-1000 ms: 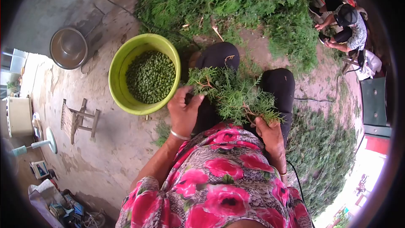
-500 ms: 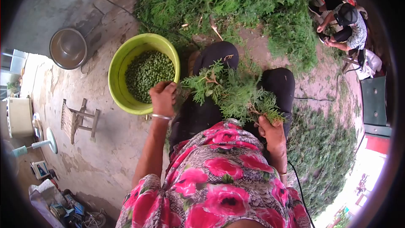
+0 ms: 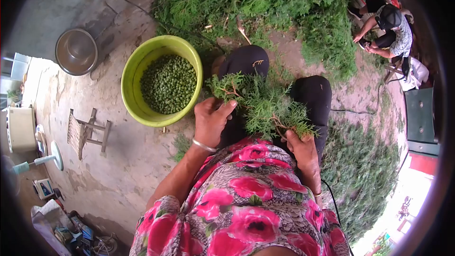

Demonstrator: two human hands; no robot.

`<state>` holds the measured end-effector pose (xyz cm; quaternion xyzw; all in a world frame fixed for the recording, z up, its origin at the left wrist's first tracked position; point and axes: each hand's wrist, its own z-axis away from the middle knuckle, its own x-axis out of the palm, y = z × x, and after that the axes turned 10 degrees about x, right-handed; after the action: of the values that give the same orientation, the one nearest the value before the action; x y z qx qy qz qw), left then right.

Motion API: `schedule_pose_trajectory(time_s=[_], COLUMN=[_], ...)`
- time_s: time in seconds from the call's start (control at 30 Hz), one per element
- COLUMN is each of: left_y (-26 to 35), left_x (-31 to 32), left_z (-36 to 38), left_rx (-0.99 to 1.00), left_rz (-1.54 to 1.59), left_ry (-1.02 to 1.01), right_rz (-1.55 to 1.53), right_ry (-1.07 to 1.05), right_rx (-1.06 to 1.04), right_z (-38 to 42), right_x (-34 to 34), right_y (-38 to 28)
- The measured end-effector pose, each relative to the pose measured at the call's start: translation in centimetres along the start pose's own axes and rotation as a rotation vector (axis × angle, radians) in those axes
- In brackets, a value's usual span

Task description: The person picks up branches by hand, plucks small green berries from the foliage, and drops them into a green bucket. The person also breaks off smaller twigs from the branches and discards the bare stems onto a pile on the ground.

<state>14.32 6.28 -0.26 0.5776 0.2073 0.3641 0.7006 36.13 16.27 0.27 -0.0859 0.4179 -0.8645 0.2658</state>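
A feathery evergreen branch [image 3: 265,102] with brownish stems lies across my dark-trousered knees. My right hand [image 3: 302,149] is closed around its stem end, at the lower right of the foliage. At the branch's left edge is my left hand [image 3: 211,122], fingers curled and thumb pressed in; whatever the fingertips hold is hidden. To the left of that hand stands a yellow-green bucket [image 3: 130,102], partly filled with small round green cones or berries [image 3: 169,85].
A large heap of cut evergreen branches [image 3: 256,0] lies ahead, and more greenery [image 3: 360,175] spreads at right. On the left are a metal bowl [image 3: 77,53] and a small wooden stool [image 3: 90,133]. Another person [image 3: 395,31] sits at upper right.
My left hand has moved from the bucket's rim rightward to the left edge of the branch. My right hand keeps its hold, shifting slightly left.
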Motion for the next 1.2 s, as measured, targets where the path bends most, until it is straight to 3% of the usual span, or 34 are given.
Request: schedule_pose_trajectory(time_s=[0.07,0.13,0.23,0.5,0.57,0.7,0.77,0.97,1.07,1.1,1.17,1.2], left_y=[0.0,-0.6,-1.1,-0.4,-0.8,-1.7,-2.4,-0.8,-1.2,-1.2,-1.1,-3.6], left_x=[0.1,-0.2,-1.5,-1.3,-1.9,-3.0,-3.9,-6.8,-5.5,-4.5,-2.3,-1.8], left_z=[-0.5,-1.1,-1.6,-1.9,-2.3,-3.1,-3.8,-2.5,-0.4,0.2,1.1,0.4], left_rx=[-0.025,-0.176,-0.236,-0.306,-0.369,-0.292,-0.136,-0.273,-0.148,-0.148,0.062,0.376], left_rz=[-0.021,0.14,0.337,0.236,0.403,0.469,0.457,0.653,0.345,0.347,-0.144,-0.279], left_ry=[0.005,0.013,-0.004,-0.03,-0.05,0.022,0.208,0.138,-0.122,-0.121,-0.157,-0.121], right_rz=[0.003,0.006,-0.028,0.149,0.133,0.064,0.004,-0.062,-0.082,-0.105,-0.086,-0.073], right_ry=[0.0,0.003,0.001,-0.022,0.001,-0.001,0.031,0.048,0.027,0.032,0.006,-0.022], right_rx=[0.006,0.014,-0.008,-0.029,-0.022,0.008,0.029,0.018,0.01,0.009,0.01,0.009], right_z=[0.0,0.1,0.2,0.1,0.2,0.3,0.5,0.5,0.4,0.4,0.4,0.3], right_x=[0.1,0.0,-0.2,-0.2,-0.1,-0.1,-0.2,0.1,0.5,0.5,0.1,-0.1], right_y=[0.2,0.2,0.2,0.4,0.4,0.5,0.2,-0.3,-0.3,-0.4,-0.2,-0.2])
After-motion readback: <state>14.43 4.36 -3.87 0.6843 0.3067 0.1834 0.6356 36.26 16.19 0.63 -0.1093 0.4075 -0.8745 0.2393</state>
